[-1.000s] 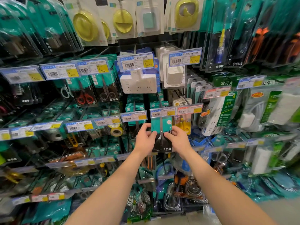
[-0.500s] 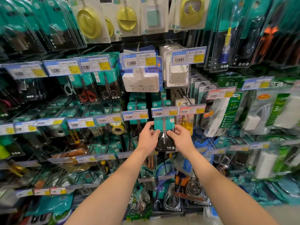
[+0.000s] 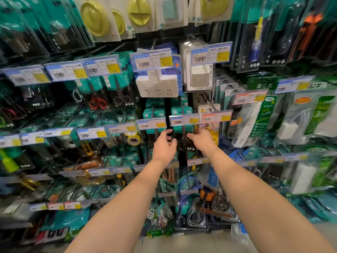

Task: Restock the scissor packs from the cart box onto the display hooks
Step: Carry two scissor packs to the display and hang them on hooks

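A teal scissor pack [image 3: 183, 138] with black scissors hangs on a display hook [image 3: 181, 105], behind a blue price tag [image 3: 184, 120] in the middle of the wall. My left hand [image 3: 164, 146] hovers just left of the pack, fingers spread and holding nothing. My right hand [image 3: 201, 140] is just right of it, fingertips pointing at the pack but apart from it. More teal packs [image 3: 154, 114] hang on the hook to the left. The cart box is out of view.
White socket adapters [image 3: 157, 84] hang above the hook. Other scissor packs [image 3: 96, 99] hang upper left and a power strip pack [image 3: 255, 121] to the right. Tape rolls [image 3: 134, 138] sit left of my hands. Hooks and price rails jut out on every row.
Both hands held the scissor pack at the hook. They have let go and moved apart, and the pack now hangs on its own behind the price tag.
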The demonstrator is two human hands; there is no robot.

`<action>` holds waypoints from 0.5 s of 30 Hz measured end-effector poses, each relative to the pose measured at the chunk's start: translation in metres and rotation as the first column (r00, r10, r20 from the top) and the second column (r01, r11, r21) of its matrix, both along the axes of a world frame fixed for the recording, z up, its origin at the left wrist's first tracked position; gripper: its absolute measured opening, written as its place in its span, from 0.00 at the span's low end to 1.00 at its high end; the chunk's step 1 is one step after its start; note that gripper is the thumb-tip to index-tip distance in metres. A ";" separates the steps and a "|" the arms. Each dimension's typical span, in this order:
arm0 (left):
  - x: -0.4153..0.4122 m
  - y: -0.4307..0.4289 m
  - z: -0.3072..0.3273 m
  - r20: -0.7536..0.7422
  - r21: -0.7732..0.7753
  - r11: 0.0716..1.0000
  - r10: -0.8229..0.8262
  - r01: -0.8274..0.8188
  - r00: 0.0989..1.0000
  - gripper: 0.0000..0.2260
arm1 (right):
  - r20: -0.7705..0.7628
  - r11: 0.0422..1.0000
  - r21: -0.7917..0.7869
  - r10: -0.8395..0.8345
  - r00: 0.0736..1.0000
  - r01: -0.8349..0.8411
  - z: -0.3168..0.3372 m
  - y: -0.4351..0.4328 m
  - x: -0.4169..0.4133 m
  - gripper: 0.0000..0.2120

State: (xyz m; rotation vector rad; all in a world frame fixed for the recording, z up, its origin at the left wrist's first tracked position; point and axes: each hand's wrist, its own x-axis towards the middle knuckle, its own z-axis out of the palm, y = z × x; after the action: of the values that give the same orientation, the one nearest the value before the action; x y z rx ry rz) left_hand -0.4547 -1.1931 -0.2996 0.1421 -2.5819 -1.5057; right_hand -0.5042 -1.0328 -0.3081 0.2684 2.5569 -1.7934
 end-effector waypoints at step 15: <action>0.078 -0.057 -0.049 0.128 -0.721 0.689 0.026 0.075 0.991 0.17 | -0.011 0.738 0.633 0.308 0.951 -0.232 -0.050 -0.049 0.103 0.21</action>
State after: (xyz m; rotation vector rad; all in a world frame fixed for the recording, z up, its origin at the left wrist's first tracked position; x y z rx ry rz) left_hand -0.3765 -1.2499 -0.3489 0.1069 -3.0676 -0.3669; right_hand -0.4013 -1.0822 -0.3585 -0.2198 2.9982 -0.8318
